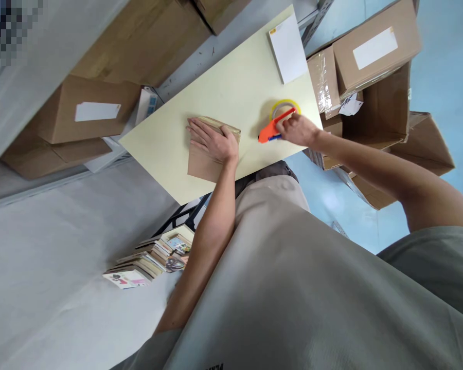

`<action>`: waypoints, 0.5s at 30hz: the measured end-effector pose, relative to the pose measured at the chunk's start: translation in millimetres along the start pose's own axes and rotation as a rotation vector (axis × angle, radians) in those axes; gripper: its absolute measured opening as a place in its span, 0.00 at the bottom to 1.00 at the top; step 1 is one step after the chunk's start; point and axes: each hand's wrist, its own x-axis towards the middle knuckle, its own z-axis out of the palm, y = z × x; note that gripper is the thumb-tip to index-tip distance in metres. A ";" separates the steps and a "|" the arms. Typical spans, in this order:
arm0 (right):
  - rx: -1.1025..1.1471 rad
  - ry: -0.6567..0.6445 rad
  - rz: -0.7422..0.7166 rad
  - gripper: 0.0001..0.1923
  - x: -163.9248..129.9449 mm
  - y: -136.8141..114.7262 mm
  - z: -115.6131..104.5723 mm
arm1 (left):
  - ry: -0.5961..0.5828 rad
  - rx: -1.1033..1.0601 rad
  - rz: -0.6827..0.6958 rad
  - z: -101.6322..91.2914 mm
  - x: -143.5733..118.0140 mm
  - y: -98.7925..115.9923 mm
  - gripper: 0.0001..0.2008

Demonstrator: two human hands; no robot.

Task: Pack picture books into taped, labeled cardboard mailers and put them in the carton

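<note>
My left hand (216, 144) lies flat with fingers stretched over a small brown cardboard parcel (200, 165) on the pale yellow tabletop (239, 72). Shiny clear tape runs along the parcel's far edge. To the right of it, my right hand (298, 129) is closed around an orange tape dispenser (268, 132) with a blue part at its lower side. The dispenser carries a roll of tape with a yellow rim (298, 104). A gap of bare tabletop separates the dispenser from the parcel.
A white sheet or pad (288, 49) lies at the table's far right. Cardboard boxes (378, 49) are stacked beyond the right edge, and a labelled carton (88, 110) stands on the left. Several books (154, 259) sit below the table's left corner.
</note>
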 end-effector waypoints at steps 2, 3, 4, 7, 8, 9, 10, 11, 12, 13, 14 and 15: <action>-0.042 0.067 0.080 0.46 6.4 19.7 5.4 | 0.014 0.003 0.020 0.9 -0.3 -0.2 0.52; -0.053 0.093 0.106 0.47 13.4 23.1 7.4 | 0.015 0.006 0.023 1.3 -0.6 -0.3 0.52; -0.056 0.113 0.124 0.46 22.7 22.4 9.1 | 0.013 0.010 0.021 1.4 -1.2 -0.5 0.53; -0.031 0.109 0.122 0.40 59.9 3.1 10.0 | 0.026 0.031 0.015 -3.3 -4.7 -3.4 0.53; -0.019 0.094 0.107 0.38 72.8 -6.3 8.7 | 0.021 0.034 0.026 -7.1 -6.2 -5.4 0.53; -0.007 0.075 0.087 0.36 84.6 -16.0 6.7 | 0.000 0.026 0.042 -12.0 -7.8 -8.3 0.53; 0.005 0.054 0.062 0.34 94.9 -25.9 4.0 | -0.041 0.008 0.063 -17.6 -9.4 -11.8 0.54; 0.017 0.032 0.032 0.32 103.3 -35.8 0.7 | -0.093 -0.020 0.085 -23.8 -10.9 -15.9 0.55; 0.030 0.010 0.002 0.31 109.7 -45.5 -2.8 | -0.145 -0.051 0.109 -30.0 -12.4 -20.6 0.55; 0.042 -0.014 -0.025 0.30 114.4 -55.3 -6.5 | -0.185 -0.076 0.132 -35.9 -14.0 -25.5 0.55; 0.052 -0.037 -0.048 0.30 117.8 -65.0 -10.2 | -0.209 -0.090 0.156 -41.4 -15.6 -30.5 0.54; 0.061 -0.059 -0.067 0.31 120.4 -74.8 -13.9 | -0.217 -0.091 0.181 -46.1 -17.3 -35.2 0.52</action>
